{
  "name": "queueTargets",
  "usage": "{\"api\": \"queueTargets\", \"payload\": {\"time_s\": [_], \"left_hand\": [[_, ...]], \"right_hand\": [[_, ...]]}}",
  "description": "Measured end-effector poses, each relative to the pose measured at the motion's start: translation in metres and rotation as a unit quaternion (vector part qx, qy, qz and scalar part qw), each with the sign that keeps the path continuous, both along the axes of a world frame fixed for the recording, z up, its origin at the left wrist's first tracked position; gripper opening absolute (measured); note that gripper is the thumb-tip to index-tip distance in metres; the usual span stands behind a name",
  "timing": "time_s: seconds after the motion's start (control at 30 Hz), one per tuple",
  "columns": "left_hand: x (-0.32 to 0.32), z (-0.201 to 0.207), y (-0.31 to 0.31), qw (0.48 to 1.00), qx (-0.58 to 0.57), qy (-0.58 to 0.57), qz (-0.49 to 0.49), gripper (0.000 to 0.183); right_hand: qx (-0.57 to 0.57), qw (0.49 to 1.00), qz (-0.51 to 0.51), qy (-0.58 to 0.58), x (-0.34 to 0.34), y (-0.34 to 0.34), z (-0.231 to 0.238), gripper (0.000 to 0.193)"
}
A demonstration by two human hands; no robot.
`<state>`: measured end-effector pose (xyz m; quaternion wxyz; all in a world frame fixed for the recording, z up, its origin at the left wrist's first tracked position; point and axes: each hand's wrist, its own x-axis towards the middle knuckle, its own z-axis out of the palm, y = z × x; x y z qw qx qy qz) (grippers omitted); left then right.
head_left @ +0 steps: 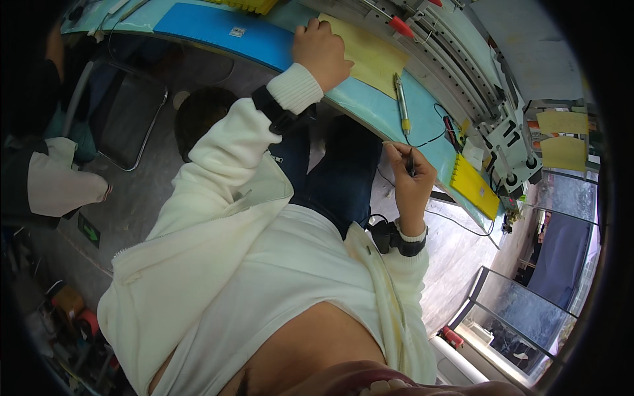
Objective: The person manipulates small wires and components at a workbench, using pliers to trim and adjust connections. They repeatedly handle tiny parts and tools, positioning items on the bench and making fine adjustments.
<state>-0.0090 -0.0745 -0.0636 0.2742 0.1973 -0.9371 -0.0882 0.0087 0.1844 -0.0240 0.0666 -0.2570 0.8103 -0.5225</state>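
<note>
Up close, the fingers (pixel 404 158) of the right hand (pixel 411 179) are pinched together on a thin dark tool (pixel 410 162), something like a pen or a probe, held upright in the air just off the near edge of the worktop (pixel 370 109) and above the dark trousers. A black band sits on that wrist. The left hand (pixel 321 49) lies palm down on the worktop, its fingers curled and pressing on the corner of a yellow sheet (pixel 370 56); they grip nothing, they only rest there.

Between the two hands a pen with a yellow tip (pixel 401 100) lies loose on the pale blue surface, and a thin black wire (pixel 429 135) loops beside it toward the edge. Further right stands a ribbed yellow block (pixel 474 185), and behind it a grey metal rail with red-handled clamps (pixel 436 53). A darker blue mat (pixel 224 30) runs off to the left. Another person's white sleeve (pixel 63 185) shows at the far left, beside a metal chair frame (pixel 142 125).

As I judge it, the thin tool is the weak point: held only at the fingertips over open floor, it could slip and fall. The loose wire near the edge could snag on a sleeve and drag the pen off the worktop.
</note>
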Motion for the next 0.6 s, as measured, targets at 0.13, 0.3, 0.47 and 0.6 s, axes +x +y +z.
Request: {"api": "queueTargets", "payload": {"time_s": [0.13, 0.3, 0.47, 0.6], "left_hand": [[-0.012, 0.000, 0.002, 0.999, 0.044, -0.002, -0.023, 0.024], [0.036, 0.010, -0.024, 0.895, 0.366, 0.236, -0.100, 0.014], [0.139, 0.009, -0.088, 0.915, 0.348, 0.205, 0.012, 0.018], [0.200, -0.006, -0.123, 0.948, 0.236, -0.063, 0.206, 0.021]], "right_hand": [[-0.003, 1.000, -0.010, -0.006, -0.006, 0.004, -0.002, 0.011], [-0.015, 1.000, -0.022, -0.011, -0.019, 0.007, -0.008, 0.011], [-0.004, 1.000, -0.025, -0.004, -0.040, 0.004, -0.010, 0.012], [0.013, 1.000, -0.022, 0.006, -0.060, -0.006, -0.008, 0.013]]}}
